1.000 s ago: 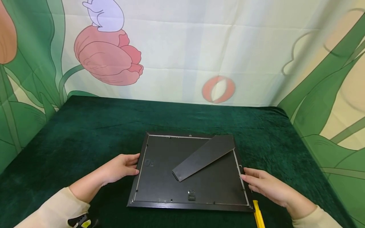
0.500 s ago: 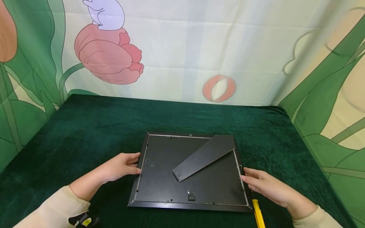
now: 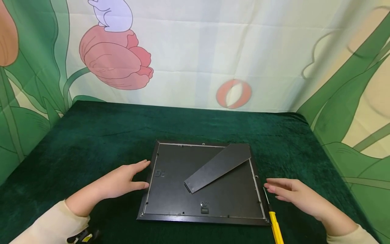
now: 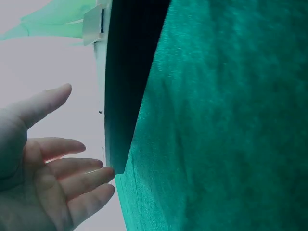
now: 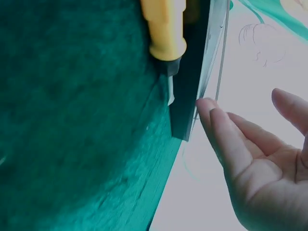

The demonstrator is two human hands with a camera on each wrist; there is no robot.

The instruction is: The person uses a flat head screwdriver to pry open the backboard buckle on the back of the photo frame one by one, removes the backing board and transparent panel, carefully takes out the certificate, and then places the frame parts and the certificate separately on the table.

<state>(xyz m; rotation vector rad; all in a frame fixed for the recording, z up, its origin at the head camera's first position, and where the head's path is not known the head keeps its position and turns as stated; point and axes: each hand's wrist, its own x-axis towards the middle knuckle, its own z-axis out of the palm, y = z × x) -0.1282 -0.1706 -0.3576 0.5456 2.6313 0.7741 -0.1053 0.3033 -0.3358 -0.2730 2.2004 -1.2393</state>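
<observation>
A black picture frame (image 3: 173, 200) lies back side up on the green cloth, its stand leg (image 3: 217, 169) slanting across the backing board. Beside the left edge is my left hand (image 3: 120, 179), thumb and fingers spread and holding nothing. Whether a fingertip touches the edge I cannot tell. My right hand (image 3: 295, 195) hovers a little off the right edge, fingers loosely extended and holding nothing. A yellow-handled screwdriver (image 3: 275, 227) lies along the frame's lower right side. Its handle and shaft (image 5: 166, 33) also show in the right wrist view.
Dark green velvety cloth (image 3: 182, 122) covers the table. A printed curtain (image 3: 189, 57) with flowers and leaves hangs behind and at both sides. Small metal hangers (image 3: 204, 207) and tabs sit on the frame's back.
Both hands have let go of the picture frame's edges. The left hand's fingers spread, and the right hand moved outward to the right, uncovering the screwdriver's shaft. The frame stays in place.
</observation>
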